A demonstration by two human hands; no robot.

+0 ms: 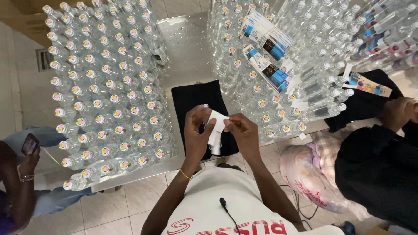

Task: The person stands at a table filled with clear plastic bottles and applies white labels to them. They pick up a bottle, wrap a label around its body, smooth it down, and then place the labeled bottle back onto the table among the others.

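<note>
L hand (197, 130): closed around small clear bottle (215, 146), mostly hidden behind palm, bottom end shows below fingers.
R hand (244, 130): fingers pinch white label (217, 124) at its right edge.
Label: white paper strip, betw both hands, lying against bottle.
Bottle loc: held over black cloth (196, 98) at near edge of metal table (185, 48).
Left of hands: block of capped bottles (104, 91), upright rows.
Right: more bottles (305, 65) lying stacked, label packs (267, 48) on top.
Others: person w/ phone (29, 142) far left; dark sleeve (379, 165) far right.

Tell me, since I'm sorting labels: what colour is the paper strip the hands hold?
White strip, seen in the head view, the only one.
</note>
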